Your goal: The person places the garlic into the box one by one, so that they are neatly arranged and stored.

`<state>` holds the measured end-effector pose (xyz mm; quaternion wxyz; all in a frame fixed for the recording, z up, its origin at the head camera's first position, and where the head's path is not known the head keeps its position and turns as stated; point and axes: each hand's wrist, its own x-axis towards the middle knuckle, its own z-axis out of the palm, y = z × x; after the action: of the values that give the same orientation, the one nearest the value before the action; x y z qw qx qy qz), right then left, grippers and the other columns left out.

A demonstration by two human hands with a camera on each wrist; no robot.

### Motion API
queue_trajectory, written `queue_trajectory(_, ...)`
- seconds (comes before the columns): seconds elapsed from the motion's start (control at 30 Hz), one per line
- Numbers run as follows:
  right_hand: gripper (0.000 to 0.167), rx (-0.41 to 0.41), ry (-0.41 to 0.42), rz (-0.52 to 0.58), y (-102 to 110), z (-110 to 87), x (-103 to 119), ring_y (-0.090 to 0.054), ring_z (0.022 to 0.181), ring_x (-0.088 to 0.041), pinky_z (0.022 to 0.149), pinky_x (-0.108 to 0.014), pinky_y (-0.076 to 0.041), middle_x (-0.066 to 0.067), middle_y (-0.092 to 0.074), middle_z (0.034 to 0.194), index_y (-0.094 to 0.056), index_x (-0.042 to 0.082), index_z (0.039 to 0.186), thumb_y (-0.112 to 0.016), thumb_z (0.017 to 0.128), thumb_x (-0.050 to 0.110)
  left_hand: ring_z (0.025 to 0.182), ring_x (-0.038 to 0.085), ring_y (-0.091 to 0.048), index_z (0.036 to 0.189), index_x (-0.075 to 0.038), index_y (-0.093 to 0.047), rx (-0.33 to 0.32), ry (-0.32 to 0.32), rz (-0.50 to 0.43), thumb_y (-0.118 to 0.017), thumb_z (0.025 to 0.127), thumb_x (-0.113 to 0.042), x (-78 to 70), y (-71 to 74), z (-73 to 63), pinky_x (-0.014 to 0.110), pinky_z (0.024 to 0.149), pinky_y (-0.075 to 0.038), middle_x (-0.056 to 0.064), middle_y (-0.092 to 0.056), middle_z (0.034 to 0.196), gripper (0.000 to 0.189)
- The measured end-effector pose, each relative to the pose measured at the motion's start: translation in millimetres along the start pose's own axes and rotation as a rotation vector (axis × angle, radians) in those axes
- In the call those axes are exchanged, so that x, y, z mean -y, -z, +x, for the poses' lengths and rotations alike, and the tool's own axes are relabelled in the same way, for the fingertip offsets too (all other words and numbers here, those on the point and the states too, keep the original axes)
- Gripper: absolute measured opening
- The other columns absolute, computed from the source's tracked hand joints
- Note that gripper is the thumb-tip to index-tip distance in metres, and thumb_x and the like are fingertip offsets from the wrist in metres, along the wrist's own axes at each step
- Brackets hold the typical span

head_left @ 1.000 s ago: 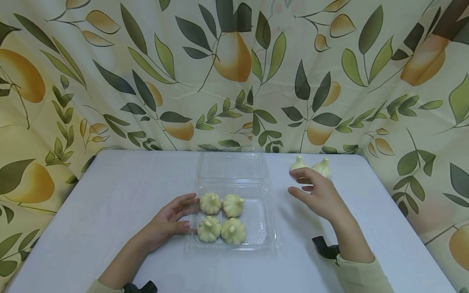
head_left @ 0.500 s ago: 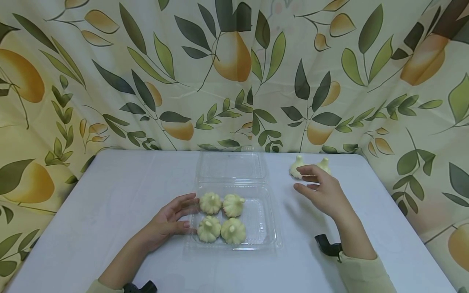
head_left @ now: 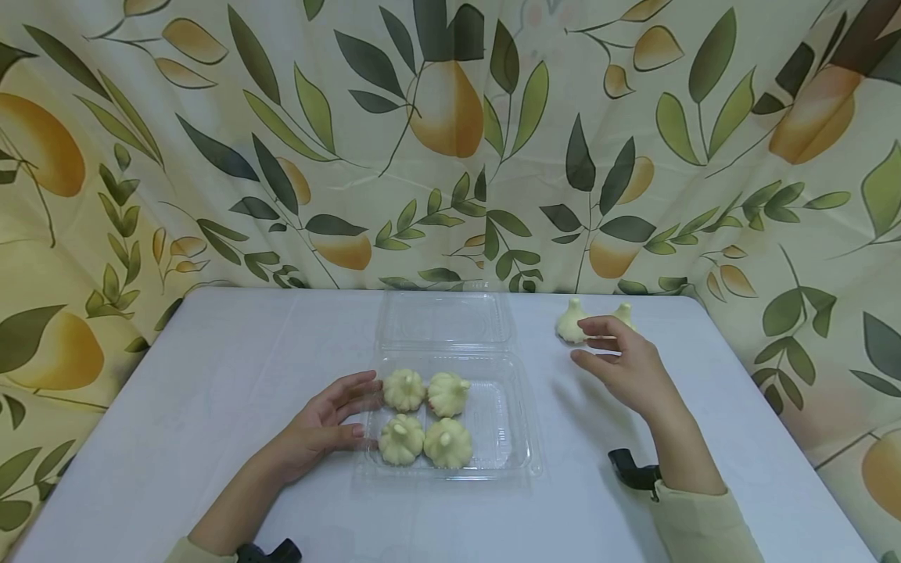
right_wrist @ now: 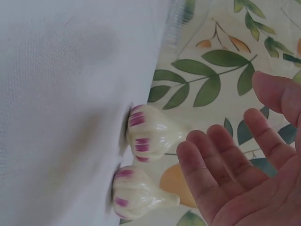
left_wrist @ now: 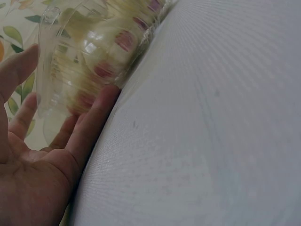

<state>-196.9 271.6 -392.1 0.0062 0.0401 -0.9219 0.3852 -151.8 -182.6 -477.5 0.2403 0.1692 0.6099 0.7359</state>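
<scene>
A clear plastic clamshell box (head_left: 503,422) lies with its lid (head_left: 445,319) folded back. Several garlic bulbs (head_left: 425,418) fill its left and middle part. My left hand (head_left: 317,426) rests against the box's left side with relaxed fingers, and in the left wrist view the fingers (left_wrist: 96,115) touch the clear wall. At the back right stand two more garlic bulbs, one on the left (head_left: 572,322) and one on the right (head_left: 623,313) partly hidden by my right hand (head_left: 629,379). That hand hovers before them, fingers loosely spread and holding nothing; purple streaks mark both bulbs (right_wrist: 150,133) in the right wrist view.
White cloth covers the table (head_left: 281,336). Behind it hangs a curtain (head_left: 450,195) printed with leaves and fruit. Black wrist mounts (head_left: 633,471) sit near both sleeves. The box's right part shows bare clear plastic.
My right hand has drifted a little to the right, uncovering more of the left bulb at the back. The left hand and the box have stayed in place.
</scene>
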Motion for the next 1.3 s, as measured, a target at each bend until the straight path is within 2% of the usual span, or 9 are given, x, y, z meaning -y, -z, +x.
queue_trajectory(0.5, 0.047, -0.028, 0.005, 0.002, -0.1, 1.3, -8.8, -0.057, 0.125, -0.041, 0.093, -0.057, -0.053, -0.019, -0.055, 0.138, -0.054, 0.01, 0.134, -0.07, 0.094, 0.029, 0.14, 0.027, -0.039, 0.157, -0.007, -0.023, -0.009, 0.009, 0.019, -0.061, 0.094, 0.002, -2.1, -1.4, -0.7, 0.042, 0.093, -0.056, 0.02, -0.023, 0.16, 0.074)
queue_trajectory(1.3, 0.052, -0.035, -0.04, -0.004, 2.2, 4.1, -17.6, -0.052, 0.129, -0.044, 0.094, -0.06, -0.051, -0.019, -0.053, 0.141, -0.051, 0.009, 0.138, -0.069, 0.094, 0.031, 0.14, 0.028, -0.039, 0.156, -0.007, -0.023, -0.01, 0.005, 0.022, -0.061, 0.093, 0.002, -0.2, -0.4, 0.1, 0.042, 0.093, -0.056, 0.019, -0.024, 0.16, 0.074)
